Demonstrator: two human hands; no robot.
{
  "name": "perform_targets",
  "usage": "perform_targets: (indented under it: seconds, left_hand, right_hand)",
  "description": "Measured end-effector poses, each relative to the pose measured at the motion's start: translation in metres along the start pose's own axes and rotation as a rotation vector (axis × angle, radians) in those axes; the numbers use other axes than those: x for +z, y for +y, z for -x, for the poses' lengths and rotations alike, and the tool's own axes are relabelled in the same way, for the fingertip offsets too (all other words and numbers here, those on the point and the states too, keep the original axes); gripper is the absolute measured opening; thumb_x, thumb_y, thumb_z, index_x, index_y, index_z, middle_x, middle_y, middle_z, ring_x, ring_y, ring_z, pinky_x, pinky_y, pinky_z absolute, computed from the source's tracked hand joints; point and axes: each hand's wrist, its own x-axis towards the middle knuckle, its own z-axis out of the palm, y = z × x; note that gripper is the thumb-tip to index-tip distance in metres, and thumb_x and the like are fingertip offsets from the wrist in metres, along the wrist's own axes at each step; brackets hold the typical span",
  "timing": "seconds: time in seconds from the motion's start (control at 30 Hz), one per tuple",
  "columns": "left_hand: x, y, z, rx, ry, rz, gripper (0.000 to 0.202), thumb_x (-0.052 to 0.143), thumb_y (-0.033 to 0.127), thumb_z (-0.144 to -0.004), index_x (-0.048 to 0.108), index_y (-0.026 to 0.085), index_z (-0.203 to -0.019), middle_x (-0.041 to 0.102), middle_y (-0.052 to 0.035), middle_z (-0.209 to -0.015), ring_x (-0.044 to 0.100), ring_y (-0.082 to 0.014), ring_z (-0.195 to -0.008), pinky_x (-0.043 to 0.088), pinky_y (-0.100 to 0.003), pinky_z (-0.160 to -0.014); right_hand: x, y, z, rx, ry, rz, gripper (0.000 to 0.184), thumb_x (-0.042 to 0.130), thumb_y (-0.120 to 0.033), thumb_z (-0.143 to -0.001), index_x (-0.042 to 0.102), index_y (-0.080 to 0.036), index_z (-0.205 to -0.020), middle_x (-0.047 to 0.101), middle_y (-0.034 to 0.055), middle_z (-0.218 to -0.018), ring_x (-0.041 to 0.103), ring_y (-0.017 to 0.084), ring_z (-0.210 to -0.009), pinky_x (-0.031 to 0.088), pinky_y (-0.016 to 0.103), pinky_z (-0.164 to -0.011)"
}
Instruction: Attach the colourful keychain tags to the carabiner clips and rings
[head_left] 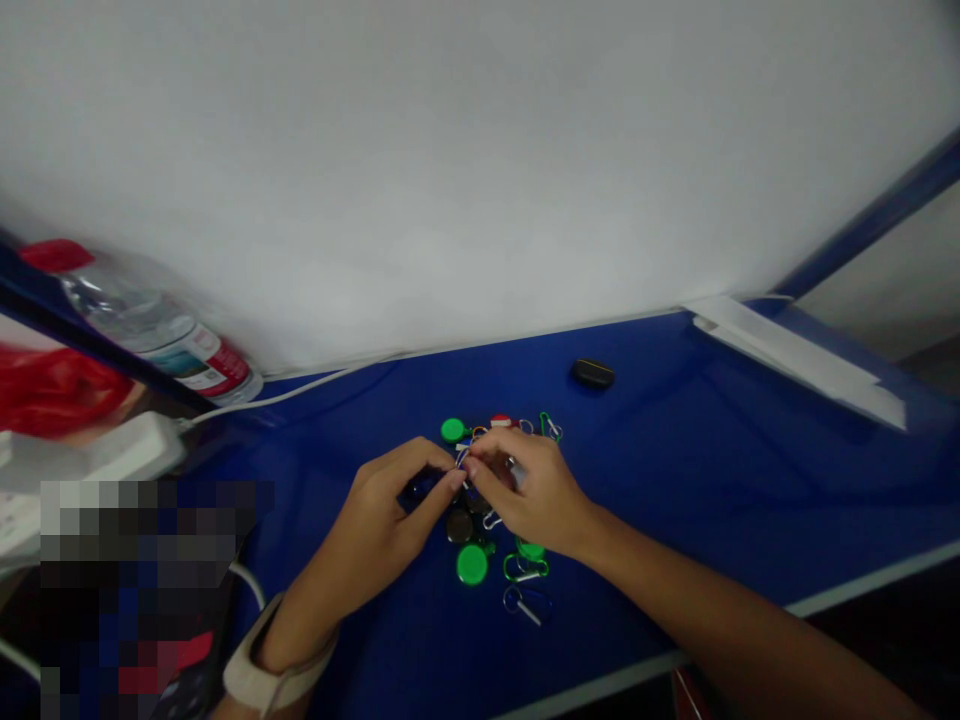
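Note:
My left hand (pixel 397 510), with a pale band on its wrist, and my right hand (pixel 532 480) meet over a small pile on the blue desk. Thumb and fingertips of both are pinched on a small metal key ring (pixel 463 457); finer detail is too small to make out. Below and behind the hands lie green round discs (pixel 472 565), a dark round disc (pixel 460 525) and a red piece (pixel 500 421). A green carabiner (pixel 526 569) and a blue carabiner with a ring (pixel 527 604) lie nearer me. My right hand partly covers the pile.
A small black case (pixel 592 374) lies behind on the blue desk (pixel 675 480). White folded sheets (pixel 799 360) are at the back right. At left are a red-capped bottle (pixel 165 330), a white power strip (pixel 142 450) with a cable (pixel 300 388), and a blurred-out area.

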Motion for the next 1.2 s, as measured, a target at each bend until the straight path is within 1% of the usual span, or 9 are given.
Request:
perform_targets:
  seconds: [0.13, 0.33, 0.57, 0.67, 0.77, 0.87, 0.93, 1.1, 1.2]
  left_hand:
    - [0.002, 0.002, 0.001, 0.079, -0.011, 0.001, 0.005, 0.062, 0.019, -0.098, 0.067, 0.021, -0.096, 0.069, 0.0026, -0.089, 0.063, -0.0087, -0.081, 0.047, -0.019, -0.076]
    - [0.003, 0.001, 0.0, 0.133, -0.028, -0.042, 0.008, 0.061, 0.014, -0.098, 0.066, 0.021, -0.099, 0.069, 0.0018, -0.092, 0.064, -0.0088, -0.083, 0.047, -0.018, -0.077]
    - [0.001, -0.002, 0.001, 0.116, -0.034, -0.066, 0.007, 0.06, 0.016, -0.099, 0.065, 0.02, -0.096, 0.068, 0.0021, -0.088, 0.063, -0.0092, -0.079, 0.047, -0.019, -0.074]
    - [0.001, -0.002, 0.001, 0.112, -0.021, -0.083, 0.006, 0.061, 0.017, -0.099, 0.065, 0.021, -0.098, 0.069, 0.0023, -0.089, 0.063, -0.0093, -0.079, 0.047, -0.019, -0.074]
    - [0.001, -0.002, 0.001, 0.133, -0.015, -0.103, 0.006, 0.06, 0.016, -0.099, 0.064, 0.021, -0.101, 0.069, 0.002, -0.09, 0.064, -0.0093, -0.081, 0.048, -0.019, -0.075]
    - [0.002, -0.003, 0.0, 0.174, -0.008, -0.134, 0.007, 0.06, 0.014, -0.098, 0.064, 0.02, -0.101, 0.068, 0.001, -0.09, 0.064, -0.0101, -0.081, 0.048, -0.02, -0.075]
    - [0.002, -0.004, 0.0, 0.187, 0.002, -0.148, 0.007, 0.06, 0.014, -0.098, 0.063, 0.02, -0.1, 0.067, 0.0002, -0.089, 0.064, -0.0111, -0.081, 0.049, -0.021, -0.075]
    - [0.004, -0.005, 0.001, 0.156, -0.046, -0.174, 0.007, 0.058, 0.017, -0.099, 0.064, 0.02, -0.102, 0.068, -0.0014, -0.092, 0.065, -0.0128, -0.085, 0.049, -0.023, -0.078]
    - [0.004, -0.004, 0.001, 0.139, -0.071, -0.165, 0.006, 0.058, 0.018, -0.1, 0.064, 0.02, -0.099, 0.067, -0.0004, -0.09, 0.065, -0.0118, -0.083, 0.048, -0.022, -0.077]
  right_hand:
    - [-0.002, 0.0, 0.001, -0.114, -0.032, 0.212, 0.008, 0.062, -0.014, -0.087, 0.062, -0.017, -0.08, 0.065, 0.001, -0.069, 0.057, 0.014, -0.063, 0.042, 0.027, -0.062]
    - [-0.002, 0.004, 0.001, -0.225, 0.021, 0.253, 0.021, 0.057, -0.01, -0.091, 0.064, -0.015, -0.109, 0.072, 0.0047, -0.085, 0.065, 0.017, -0.077, 0.048, 0.031, -0.075]
    - [-0.009, 0.007, -0.002, -0.445, -0.074, 0.409, 0.014, 0.054, -0.014, -0.099, 0.068, -0.014, -0.102, 0.072, 0.008, -0.09, 0.066, 0.019, -0.083, 0.047, 0.036, -0.081]
    - [-0.009, 0.004, -0.002, -0.385, 0.005, 0.361, 0.013, 0.057, -0.015, -0.098, 0.069, -0.013, -0.094, 0.073, 0.0069, -0.086, 0.067, 0.018, -0.079, 0.047, 0.034, -0.078]
    - [-0.006, -0.002, -0.002, -0.062, 0.046, 0.105, 0.016, 0.06, -0.018, -0.096, 0.071, -0.015, -0.085, 0.072, 0.0029, -0.076, 0.065, 0.014, -0.069, 0.046, 0.028, -0.066]
    - [-0.003, -0.003, -0.002, 0.211, -0.045, -0.096, 0.023, 0.059, -0.023, -0.095, 0.069, -0.017, -0.075, 0.068, 0.0005, -0.067, 0.06, 0.012, -0.058, 0.043, 0.025, -0.054]
    - [-0.002, -0.003, 0.0, 0.171, -0.049, -0.03, 0.018, 0.059, -0.022, -0.093, 0.07, -0.017, -0.079, 0.07, 0.0016, -0.07, 0.061, 0.014, -0.061, 0.044, 0.026, -0.058]
    - [-0.005, -0.002, 0.002, -0.219, 0.001, 0.454, 0.016, 0.057, -0.016, -0.095, 0.073, -0.015, -0.092, 0.074, 0.0085, -0.09, 0.066, 0.021, -0.083, 0.041, 0.037, -0.078]
    - [-0.005, -0.005, 0.001, -0.176, 0.018, 0.404, 0.021, 0.058, -0.017, -0.094, 0.071, -0.017, -0.078, 0.07, 0.0047, -0.077, 0.061, 0.017, -0.073, 0.039, 0.034, -0.072]
